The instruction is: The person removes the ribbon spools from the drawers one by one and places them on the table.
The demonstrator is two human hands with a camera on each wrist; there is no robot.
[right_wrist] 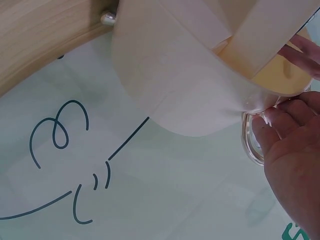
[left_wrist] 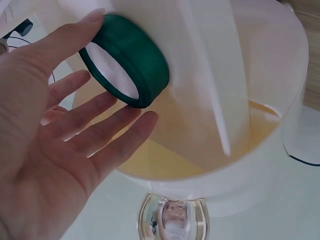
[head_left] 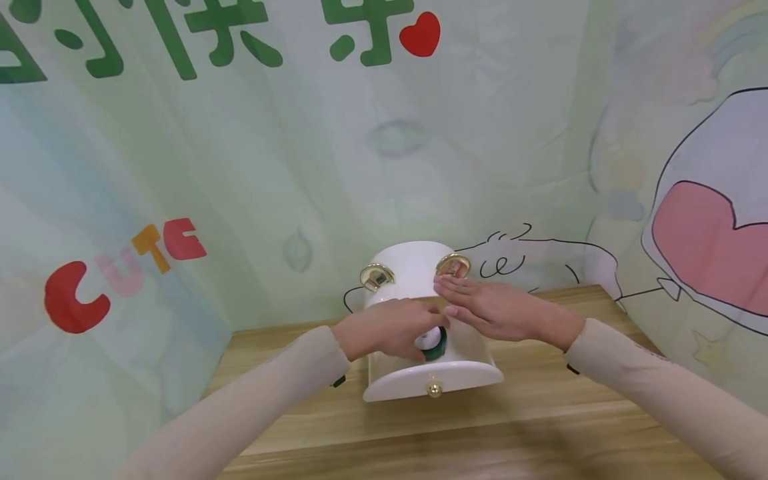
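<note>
A white tub-shaped organizer (head_left: 414,263) stands on the wooden table, with two shiny gold ear-like rings (head_left: 378,276) on its far side and a gold knob (head_left: 435,389) at its front. Over its opening, my left hand (head_left: 387,327) holds a green ring (left_wrist: 145,60), like a roll of tape, with a pale centre. The left wrist view has the thumb on the ring's upper edge and fingertips along its lower edge. My right hand (head_left: 504,312) lies with its fingers straight at the organizer's far right rim, beside the other gold ring (right_wrist: 254,142).
Inside the organizer, a white divider (left_wrist: 210,65) rises beside the green ring. The wooden tabletop (head_left: 312,413) extends in front and to both sides. A pale printed curtain (head_left: 288,167) hangs close behind the organizer and along the sides.
</note>
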